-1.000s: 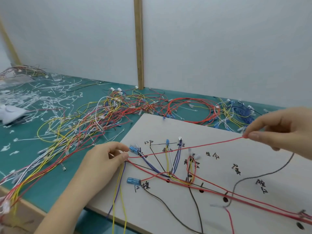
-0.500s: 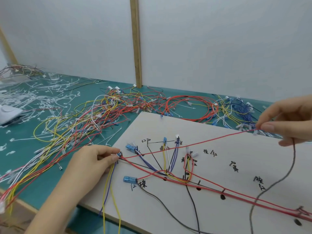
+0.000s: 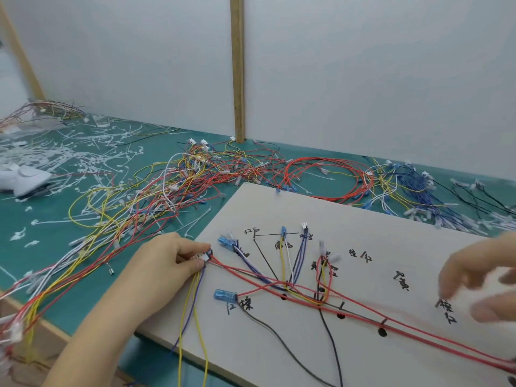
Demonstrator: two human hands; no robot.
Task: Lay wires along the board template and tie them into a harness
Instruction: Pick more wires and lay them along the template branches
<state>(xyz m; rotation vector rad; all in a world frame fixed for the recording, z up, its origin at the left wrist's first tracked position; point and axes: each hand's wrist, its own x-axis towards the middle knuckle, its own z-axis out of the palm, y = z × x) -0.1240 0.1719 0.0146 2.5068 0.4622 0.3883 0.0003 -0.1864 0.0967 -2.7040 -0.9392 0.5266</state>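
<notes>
Left hand (image 3: 164,263) is pinching a small white connector (image 3: 203,256) at the near-left corner of the pale board template (image 3: 363,227), with yellow and purple leads dangling off the edge below the fingers. Right hand (image 3: 483,277) is a blur, fingers loosely spread, and I can't tell if it's got anything. Half a second ago it was holding the long red wire (image 3: 363,304) taut in the air; now that wire lies flat on the board between the hands, alongside the other red runs. So that one looks laid, tying still to come. Beyond the left hand, the loose wire pile (image 3: 173,188) sprawls over the green mat (image 3: 50,219).
</notes>
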